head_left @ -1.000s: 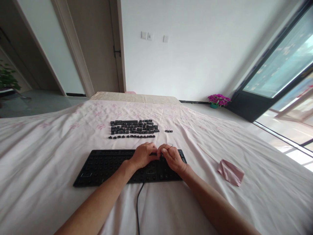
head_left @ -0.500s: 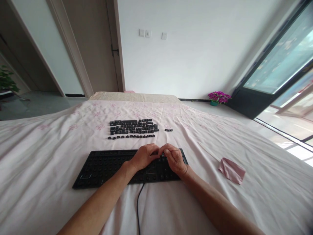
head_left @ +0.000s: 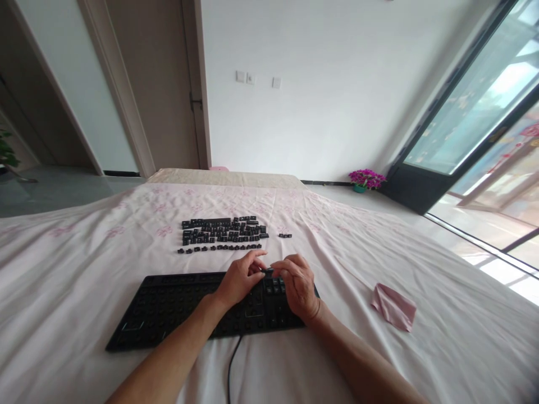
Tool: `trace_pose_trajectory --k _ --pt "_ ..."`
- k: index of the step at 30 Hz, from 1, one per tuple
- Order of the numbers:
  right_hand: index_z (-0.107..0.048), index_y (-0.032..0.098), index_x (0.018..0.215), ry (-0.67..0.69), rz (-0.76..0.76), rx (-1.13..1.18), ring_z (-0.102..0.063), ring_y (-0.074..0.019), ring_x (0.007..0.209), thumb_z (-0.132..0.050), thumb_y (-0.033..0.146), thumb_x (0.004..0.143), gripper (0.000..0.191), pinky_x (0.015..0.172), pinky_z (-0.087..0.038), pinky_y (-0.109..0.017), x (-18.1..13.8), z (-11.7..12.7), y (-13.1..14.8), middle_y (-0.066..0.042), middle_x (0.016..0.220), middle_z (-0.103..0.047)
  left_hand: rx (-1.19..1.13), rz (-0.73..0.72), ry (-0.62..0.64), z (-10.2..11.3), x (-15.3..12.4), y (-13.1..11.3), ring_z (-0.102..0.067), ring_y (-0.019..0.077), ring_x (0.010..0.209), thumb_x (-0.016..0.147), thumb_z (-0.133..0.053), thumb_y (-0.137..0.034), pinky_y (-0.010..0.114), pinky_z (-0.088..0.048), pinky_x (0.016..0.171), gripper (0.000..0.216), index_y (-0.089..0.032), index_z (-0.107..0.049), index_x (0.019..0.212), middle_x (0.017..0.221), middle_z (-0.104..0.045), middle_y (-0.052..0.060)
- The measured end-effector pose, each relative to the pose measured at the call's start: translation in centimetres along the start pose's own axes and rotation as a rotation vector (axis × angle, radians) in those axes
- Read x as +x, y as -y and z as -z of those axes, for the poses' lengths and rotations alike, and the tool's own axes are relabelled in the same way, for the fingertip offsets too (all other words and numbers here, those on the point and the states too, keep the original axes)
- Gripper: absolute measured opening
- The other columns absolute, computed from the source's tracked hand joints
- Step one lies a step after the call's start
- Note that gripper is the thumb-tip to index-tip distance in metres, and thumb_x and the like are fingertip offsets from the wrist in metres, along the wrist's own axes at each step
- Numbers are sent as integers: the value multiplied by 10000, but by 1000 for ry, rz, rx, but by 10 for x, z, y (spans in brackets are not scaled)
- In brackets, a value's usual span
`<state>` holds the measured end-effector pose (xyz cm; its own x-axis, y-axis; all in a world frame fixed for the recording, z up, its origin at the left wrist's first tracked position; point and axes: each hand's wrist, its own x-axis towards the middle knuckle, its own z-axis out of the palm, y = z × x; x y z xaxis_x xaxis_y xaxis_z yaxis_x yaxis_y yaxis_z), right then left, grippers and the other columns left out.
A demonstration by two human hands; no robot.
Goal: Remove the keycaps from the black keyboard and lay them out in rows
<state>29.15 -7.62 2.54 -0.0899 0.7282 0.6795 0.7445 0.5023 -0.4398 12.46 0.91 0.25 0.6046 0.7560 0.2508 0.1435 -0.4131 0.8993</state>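
Observation:
A black keyboard (head_left: 185,311) lies flat on the bed-like covered surface, much of its left part stripped of keycaps. My left hand (head_left: 240,280) is over its upper right part, index finger stretched forward, thumb and another finger closing at a small dark piece that looks like a keycap (head_left: 268,270). Close beside it, my right hand (head_left: 300,283) curls above the number pad, fingertips pinched near that same piece; whether they grip it too is hidden. Loose black keycaps (head_left: 223,231) lie in rows beyond the keyboard. Several small keycaps (head_left: 285,235) sit apart to their right.
The keyboard's cable (head_left: 231,365) runs toward me. A pink cloth (head_left: 393,306) lies to the right on the wrinkled, pale pink sheet (head_left: 353,348). Farther off are a wall, doors, and a pot of magenta flowers (head_left: 366,179) on the floor.
My hands, pressed together over the keyboard before, have drawn slightly apart, and a small dark piece shows between their fingertips. The whole view has tilted up a little.

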Motion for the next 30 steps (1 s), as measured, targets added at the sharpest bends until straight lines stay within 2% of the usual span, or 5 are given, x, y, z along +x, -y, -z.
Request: trace_pose_trajectory --k 4,10,15,24,30 --pt "-610 217 1059 37 12 -42 -534 -198 801 -378 166 941 265 766 -420 -350 0 -2 0 -43 794 -623 -36 -5 -32 1 0 -1 -607 140 761 747 -578 -145 258 -477 720 506 -214 -492 1241 914 -677 5" --pt "-598 206 1097 3 -7 -38 -526 -189 773 -373 157 946 275 706 -417 -329 0 -3 -2 -51 822 -598 -76 -5 -75 1 0 2 -610 141 776 731 -593 -122 274 -483 751 534 -213 -479 1244 914 -676 9" --pt "-610 200 1108 50 -22 -92 -518 -198 773 -360 168 949 298 714 -420 -332 4 -4 -4 -56 810 -580 -111 -16 -96 0 0 4 -609 139 784 735 -601 -114 275 -482 753 549 -209 -462 1258 912 -670 15" --pt "-677 279 1054 103 -127 -245 -572 -181 887 -513 279 927 207 802 -436 -281 6 -11 -5 -31 975 -660 -173 -62 -98 0 -1 5 -609 133 778 759 -623 -141 276 -492 751 533 -210 -448 1257 906 -630 16" --pt "-705 312 996 158 -130 -284 -592 -159 845 -547 318 914 178 762 -438 -258 5 -13 -7 4 940 -702 -193 -62 -118 -3 -1 5 -595 102 720 756 -652 -167 236 -493 675 559 -229 -426 1263 928 -561 9"
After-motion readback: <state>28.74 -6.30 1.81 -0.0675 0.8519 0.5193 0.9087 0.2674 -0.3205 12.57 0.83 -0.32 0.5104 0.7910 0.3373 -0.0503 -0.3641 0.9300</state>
